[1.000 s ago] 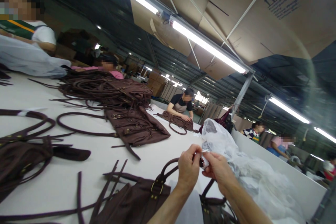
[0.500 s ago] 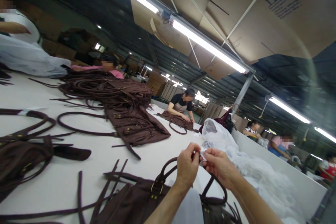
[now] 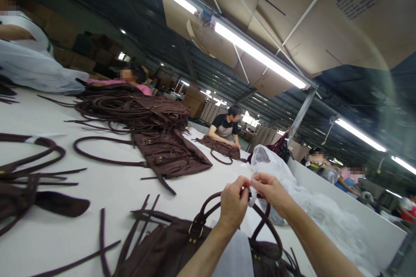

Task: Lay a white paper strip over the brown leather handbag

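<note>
A dark brown handbag [image 3: 165, 246] lies in front of me, with white wrapping [image 3: 234, 255] over its middle and its round handles raised. Closed round the top of those bag handles [image 3: 208, 212] is my left hand [image 3: 234, 203]. My right hand [image 3: 273, 192] pinches a small white strip [image 3: 252, 197] against the handles, its fingertips close to those of my left hand. The fingers partly hide the strip, and its material cannot be made out.
Left of me lies another brown bag [image 3: 16, 199]. Farther off, one bag [image 3: 172, 156] lies before a heap of bags [image 3: 136, 108]. Crumpled clear plastic [image 3: 328, 220] runs along the low partition [image 3: 338, 194] at right. A co-worker [image 3: 225, 127] bends over a bag across the white table [image 3: 126, 186].
My right hand has risen slightly and turned over the handles, and the white strip now hangs below its fingertips. The bag at far left has shifted left and down.
</note>
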Demonstrator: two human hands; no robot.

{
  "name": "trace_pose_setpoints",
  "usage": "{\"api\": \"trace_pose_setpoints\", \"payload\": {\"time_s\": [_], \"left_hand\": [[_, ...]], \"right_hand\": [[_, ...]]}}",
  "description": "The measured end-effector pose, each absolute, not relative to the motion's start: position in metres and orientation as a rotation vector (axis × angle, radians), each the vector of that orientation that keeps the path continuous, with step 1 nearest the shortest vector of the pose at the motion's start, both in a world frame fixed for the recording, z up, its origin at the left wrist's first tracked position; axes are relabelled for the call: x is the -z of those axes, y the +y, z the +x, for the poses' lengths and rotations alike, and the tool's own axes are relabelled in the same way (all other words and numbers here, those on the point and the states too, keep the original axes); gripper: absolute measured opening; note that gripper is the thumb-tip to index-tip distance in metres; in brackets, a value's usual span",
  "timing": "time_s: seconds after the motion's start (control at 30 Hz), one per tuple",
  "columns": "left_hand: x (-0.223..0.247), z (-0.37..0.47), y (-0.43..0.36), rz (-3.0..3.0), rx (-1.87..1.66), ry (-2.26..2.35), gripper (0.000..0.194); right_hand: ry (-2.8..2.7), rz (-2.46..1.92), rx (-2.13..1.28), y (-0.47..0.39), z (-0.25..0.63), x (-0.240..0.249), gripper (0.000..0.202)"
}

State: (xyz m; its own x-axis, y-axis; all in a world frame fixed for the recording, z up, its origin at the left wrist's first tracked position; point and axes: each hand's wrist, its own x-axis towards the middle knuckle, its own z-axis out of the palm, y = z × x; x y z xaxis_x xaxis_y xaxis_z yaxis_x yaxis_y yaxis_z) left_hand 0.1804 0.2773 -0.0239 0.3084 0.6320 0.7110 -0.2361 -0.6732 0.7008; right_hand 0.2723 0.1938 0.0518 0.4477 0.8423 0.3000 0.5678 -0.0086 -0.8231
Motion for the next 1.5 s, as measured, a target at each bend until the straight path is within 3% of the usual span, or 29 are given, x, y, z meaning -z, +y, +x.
{"api": "trace_pose_setpoints", "payload": {"time_s": [0.2,0.73,0.87,0.93,1.03,1.17,1.23,1.37,1.5], "left_hand": [[0.024,0.178,0.278,1.915,-1.440,0.369,0.017],[0.033,0.182,0.296,2.120,-1.440,0.327,0.029],[0.034,0.185,0.307,2.149,-1.494,0.491,0.061],[0.030,0.183,0.311,2.130,-1.505,0.641,0.066],[0.020,0.176,0.311,2.081,-1.489,0.707,0.062],[0.006,0.165,0.301,2.103,-1.458,0.676,0.058],[-0.001,0.161,0.294,2.136,-1.409,0.658,0.054],[-0.027,0.152,0.274,2.283,-1.177,0.540,0.041],[-0.055,0.120,0.243,2.478,-0.861,0.325,0.035]], "right_hand": [[-1.253,-1.638,-0.045,0.208,0.288,-0.061,0.021],[-1.151,-1.401,0.024,0.236,0.290,-0.086,0.031],[-1.139,-1.487,0.044,0.231,0.299,-0.088,0.036],[-1.187,-1.582,-0.001,0.214,0.292,-0.078,0.044],[-1.556,-1.798,-0.155,0.167,0.267,-0.045,0.047],[-1.911,-2.286,-0.560,0.096,0.233,0.017,0.085],[-1.920,-2.450,-0.772,0.068,0.225,0.043,0.082],[-1.798,-2.325,-0.883,0.016,0.215,0.064,0.066],[-1.683,-2.318,-0.833,-0.031,0.185,0.047,0.077]]}}
